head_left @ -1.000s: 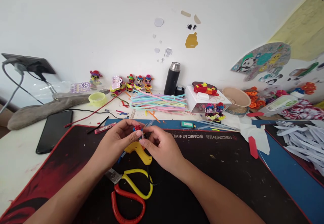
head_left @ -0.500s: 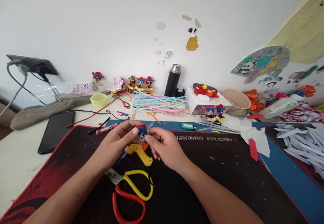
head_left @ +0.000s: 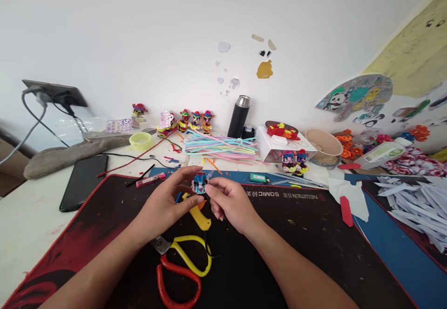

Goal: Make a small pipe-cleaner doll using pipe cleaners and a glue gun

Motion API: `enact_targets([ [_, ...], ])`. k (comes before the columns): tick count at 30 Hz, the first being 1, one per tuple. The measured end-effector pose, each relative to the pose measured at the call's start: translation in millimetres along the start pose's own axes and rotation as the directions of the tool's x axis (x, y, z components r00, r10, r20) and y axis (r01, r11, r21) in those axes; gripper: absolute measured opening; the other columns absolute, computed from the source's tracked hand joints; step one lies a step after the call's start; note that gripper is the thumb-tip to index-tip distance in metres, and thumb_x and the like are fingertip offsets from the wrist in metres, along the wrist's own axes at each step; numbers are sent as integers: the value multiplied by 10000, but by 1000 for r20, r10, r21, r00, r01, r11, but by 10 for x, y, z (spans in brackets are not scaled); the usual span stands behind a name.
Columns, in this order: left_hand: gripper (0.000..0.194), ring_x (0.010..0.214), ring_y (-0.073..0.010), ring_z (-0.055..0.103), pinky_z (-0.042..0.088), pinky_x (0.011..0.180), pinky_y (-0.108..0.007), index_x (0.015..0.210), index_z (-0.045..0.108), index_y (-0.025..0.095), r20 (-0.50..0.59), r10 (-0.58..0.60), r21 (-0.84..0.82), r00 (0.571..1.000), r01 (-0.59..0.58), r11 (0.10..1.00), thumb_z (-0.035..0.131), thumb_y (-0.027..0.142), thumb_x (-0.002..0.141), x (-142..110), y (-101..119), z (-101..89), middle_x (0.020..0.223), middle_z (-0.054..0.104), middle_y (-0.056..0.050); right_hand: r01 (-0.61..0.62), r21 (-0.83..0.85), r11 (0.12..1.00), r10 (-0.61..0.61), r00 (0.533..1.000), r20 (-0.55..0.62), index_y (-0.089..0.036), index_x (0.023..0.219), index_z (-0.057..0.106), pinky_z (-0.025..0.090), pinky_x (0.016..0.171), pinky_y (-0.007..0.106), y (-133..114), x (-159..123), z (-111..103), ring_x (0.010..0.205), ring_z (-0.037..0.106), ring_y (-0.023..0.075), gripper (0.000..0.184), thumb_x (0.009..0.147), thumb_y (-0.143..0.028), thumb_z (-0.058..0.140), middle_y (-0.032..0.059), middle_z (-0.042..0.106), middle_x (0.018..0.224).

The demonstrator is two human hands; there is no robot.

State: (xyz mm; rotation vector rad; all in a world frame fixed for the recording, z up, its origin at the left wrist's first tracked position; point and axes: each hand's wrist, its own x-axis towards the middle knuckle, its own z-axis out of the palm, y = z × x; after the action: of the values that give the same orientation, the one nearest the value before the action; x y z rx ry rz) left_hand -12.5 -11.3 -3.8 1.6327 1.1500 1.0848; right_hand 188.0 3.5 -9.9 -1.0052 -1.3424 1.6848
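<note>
A small blue pipe-cleaner doll head (head_left: 200, 184) with a painted face and red trim is held up over the mat. My left hand (head_left: 171, 196) curves around it, index finger by its top and thumb by its underside. At its right side, my right hand (head_left: 230, 202) pinches it between thumb and bent fingers. Partly hidden below the left hand is a yellow hot glue gun (head_left: 200, 218). Nearer to me lie scissors (head_left: 179, 272) with one red and one yellow handle loop; the left forearm hides part of their blades.
Pastel pipe cleaners (head_left: 220, 145) lie behind the hands. Finished dolls (head_left: 195, 120) stand by the wall, beside a black flask (head_left: 239, 116). A phone (head_left: 84, 183) and driftwood (head_left: 70, 157) are at left. White paper strips (head_left: 415, 206) heap up at far right.
The doll head has turned so that its face shows more fully. My left thumb has slid from its front down below it. The camera view has shifted slightly.
</note>
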Motion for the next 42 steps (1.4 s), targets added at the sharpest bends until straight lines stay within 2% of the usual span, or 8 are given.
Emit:
enact_targets([
  [8,460,961,-240,751,639,908,-409,1329,676,261,-24,50,95,998,-47,994,765,398,898,13,-4,-8,1234,753,-66,-12,-4,1000,12,1000,14,-190,1038,651,327,387,216,29,1,-8,387,439,91,471,879,-623,747,-104,508,512],
  [16,452,960,-232,740,634,908,-391,1335,700,280,-57,98,173,994,-87,981,773,382,901,6,-39,-18,1281,763,-57,-35,54,998,33,999,30,-193,1080,640,319,372,208,10,14,-16,390,454,89,560,851,-691,756,-98,537,539],
  [22,402,1027,-238,728,619,915,-373,1360,687,322,26,223,324,974,-219,920,723,339,960,-7,-68,-14,1259,756,-41,-35,51,998,32,998,58,-191,1073,639,322,375,207,15,13,-16,399,459,89,553,863,-692,749,-99,533,536],
  [26,388,1013,-235,729,617,910,-364,1365,680,319,37,277,390,960,-269,881,703,330,979,-9,-70,4,1228,765,-40,-27,52,998,24,997,73,-198,1049,634,322,377,204,27,16,-20,395,452,85,510,879,-665,749,-103,529,532],
  [37,363,1059,-248,726,588,988,-391,1358,677,286,45,318,451,947,-304,839,687,329,998,-19,-110,44,1224,779,-55,-24,59,998,20,997,69,-208,983,604,328,379,208,59,22,-4,390,444,85,491,880,-666,746,-114,495,522],
  [42,389,1039,-249,732,586,983,-407,1382,667,293,46,297,447,954,-285,848,688,345,997,-19,-134,52,1249,778,-61,-36,53,998,34,998,54,-212,964,595,330,382,210,65,32,0,390,444,84,475,883,-655,746,-118,487,520],
])
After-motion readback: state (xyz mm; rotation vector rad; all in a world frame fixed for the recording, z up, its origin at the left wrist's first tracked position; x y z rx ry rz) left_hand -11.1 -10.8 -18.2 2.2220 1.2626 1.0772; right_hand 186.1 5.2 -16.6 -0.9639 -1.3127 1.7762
